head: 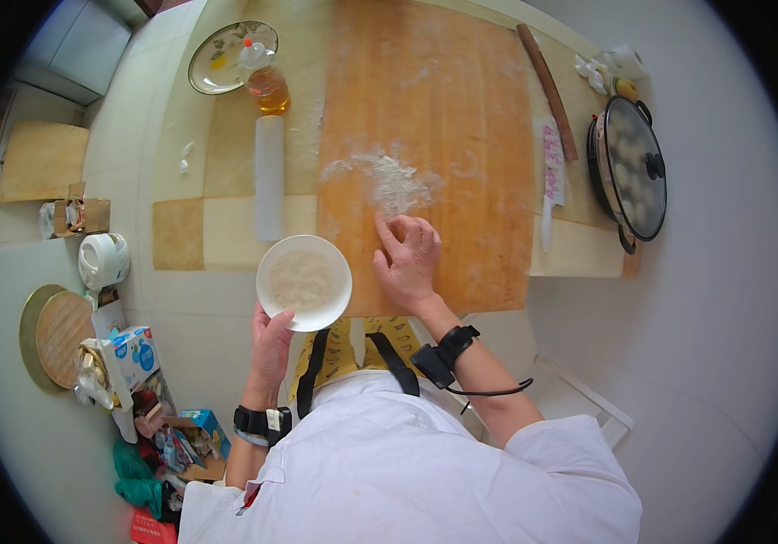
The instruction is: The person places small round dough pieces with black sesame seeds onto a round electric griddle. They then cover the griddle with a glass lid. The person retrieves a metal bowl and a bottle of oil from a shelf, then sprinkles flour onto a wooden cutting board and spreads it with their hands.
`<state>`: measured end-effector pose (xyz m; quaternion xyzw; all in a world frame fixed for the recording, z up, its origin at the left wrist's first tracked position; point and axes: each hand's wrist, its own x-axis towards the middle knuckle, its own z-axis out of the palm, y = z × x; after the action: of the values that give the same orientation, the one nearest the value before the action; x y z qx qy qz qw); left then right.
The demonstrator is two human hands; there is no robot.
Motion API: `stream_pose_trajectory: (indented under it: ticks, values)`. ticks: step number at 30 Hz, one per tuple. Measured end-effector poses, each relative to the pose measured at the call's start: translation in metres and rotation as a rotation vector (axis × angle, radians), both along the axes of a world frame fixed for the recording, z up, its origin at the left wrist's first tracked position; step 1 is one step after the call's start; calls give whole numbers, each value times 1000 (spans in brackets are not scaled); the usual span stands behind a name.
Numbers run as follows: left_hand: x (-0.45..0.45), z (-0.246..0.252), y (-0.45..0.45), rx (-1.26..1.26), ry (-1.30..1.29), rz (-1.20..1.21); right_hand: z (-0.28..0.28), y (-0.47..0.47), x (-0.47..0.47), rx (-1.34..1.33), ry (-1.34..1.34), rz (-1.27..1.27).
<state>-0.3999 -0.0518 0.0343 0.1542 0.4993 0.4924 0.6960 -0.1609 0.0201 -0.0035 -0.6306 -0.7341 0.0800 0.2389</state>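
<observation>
A white bowl (342, 289) rests in my left hand (274, 343), the thumb over its near rim. Inside it lies a pale, off-white flour-like powder (300, 280). My right hand (409, 258) is over the near part of a wooden board (477, 224), fingers bent and the index finger stretched forward. Its fingertips are at the near edge of a patch of white flour (395, 182). Whether a pinch of flour is between those fingers cannot be made out. More flour is smeared thinly across the board.
Left of the board are a white paper roll (269, 177), an oil bottle (269, 90) and a soiled plate (201, 64). To the right lie a wooden rolling pin (548, 92), a floral-bladed knife (553, 166) and a lidded pan (635, 170). Boxes (136, 357) stand at far left.
</observation>
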Motion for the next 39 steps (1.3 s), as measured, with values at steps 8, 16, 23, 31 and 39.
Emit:
stream_pose_trajectory:
  ticks: [8,16,23,31,39]
  values:
    - [-16,-2,-8,-31,26,57,-12,2,-36,-77,-64,115]
    - [-28,-5,-14,-36,22,114,-8,16,-53,-222,-45,157]
    - [-39,3,-23,-51,49,183,-46,21,-90,-143,-167,357]
    - [-43,-3,-35,-64,56,168,-12,106,56,-233,3,-32]
    - [-42,-24,-60,-114,61,210,-35,84,52,-153,-290,182]
